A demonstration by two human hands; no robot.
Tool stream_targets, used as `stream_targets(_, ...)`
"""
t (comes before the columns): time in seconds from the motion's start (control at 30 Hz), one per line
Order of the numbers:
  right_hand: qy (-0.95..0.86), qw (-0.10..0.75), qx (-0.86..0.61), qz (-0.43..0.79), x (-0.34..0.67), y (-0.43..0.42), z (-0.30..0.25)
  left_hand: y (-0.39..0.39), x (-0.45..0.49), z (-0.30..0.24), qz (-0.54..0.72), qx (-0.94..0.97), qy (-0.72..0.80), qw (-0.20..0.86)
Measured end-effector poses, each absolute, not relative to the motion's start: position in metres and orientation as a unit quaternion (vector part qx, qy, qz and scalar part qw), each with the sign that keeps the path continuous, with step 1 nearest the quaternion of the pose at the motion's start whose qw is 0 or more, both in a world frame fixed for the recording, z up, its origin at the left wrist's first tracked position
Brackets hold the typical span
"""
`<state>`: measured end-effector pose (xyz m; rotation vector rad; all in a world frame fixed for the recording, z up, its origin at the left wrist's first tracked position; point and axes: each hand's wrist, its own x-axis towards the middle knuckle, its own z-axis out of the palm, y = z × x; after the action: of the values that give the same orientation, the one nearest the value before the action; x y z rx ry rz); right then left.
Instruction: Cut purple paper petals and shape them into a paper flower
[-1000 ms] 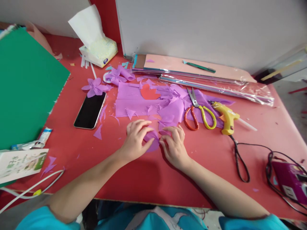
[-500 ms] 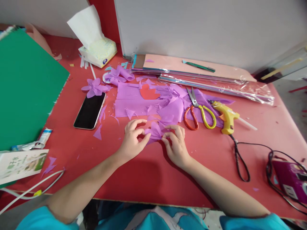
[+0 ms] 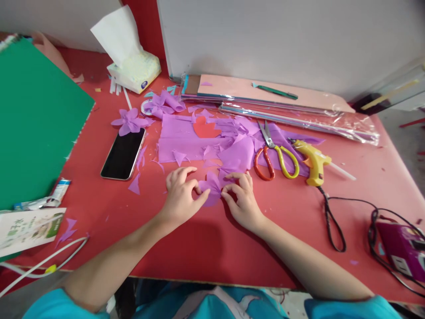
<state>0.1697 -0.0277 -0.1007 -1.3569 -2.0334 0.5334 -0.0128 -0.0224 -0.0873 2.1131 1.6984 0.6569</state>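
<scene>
Purple crepe-paper petals (image 3: 211,184) fan out between my two hands, just above the red table. My left hand (image 3: 181,195) has thumb and index finger closed at the petals' left edge. At the gathered right end of the petals, the fingertips of my right hand (image 3: 244,201) pinch them together. Beyond the hands lies a purple crepe-paper sheet (image 3: 186,148) with scraps over it and a red paper template (image 3: 205,128) on top. A finished-looking purple paper flower (image 3: 129,121) rests at the top of a black phone (image 3: 122,155).
Scissors (image 3: 270,146) with red and yellow handles lie right of centre, beside a yellow glue gun (image 3: 314,161) with a black cord. Packs of paper (image 3: 232,86) line the back, under a green pen (image 3: 277,91). Tissues (image 3: 136,71) stand back left; a green board (image 3: 40,119) covers the left.
My left hand has shifted slightly left, and my right hand has barely moved. The petals are spread wider, with a rounded lower petal now showing.
</scene>
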Motion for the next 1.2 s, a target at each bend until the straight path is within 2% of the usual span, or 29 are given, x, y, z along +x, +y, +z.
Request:
stream_targets(0.17, -0.781, 0.292, -0.522, 0.181, 0.1684, -0.0295, -0.1029, -0.0253, -0.012, -0.0883, 0.197, 0.772, 0.576, 0.181)
stream_targets(0.3, -0.794, 0.265, -0.521, 0.165, 0.1687, -0.0309, -0.1036, -0.0256, -0.0123, -0.0841, 0.234, 0.765, 0.577, 0.163)
stream_targets(0.57, -0.823, 0.23, -0.496, 0.153, 0.1671, -0.0308, -0.099, -0.0308, -0.006, -0.089, 0.263, 0.83, 0.481, 0.104)
stream_targets(0.97, -0.83, 0.268, -0.468, 0.14, 0.1685, -0.0337, -0.0985, -0.0284, -0.0042, -0.0927, 0.261, 0.831, 0.479, 0.111)
stream_targets(1.2, -0.858, 0.249, -0.44, 0.093, 0.1695, -0.0347, -0.0985, -0.0279, -0.0055, -0.0929, 0.252, 0.832, 0.479, 0.123)
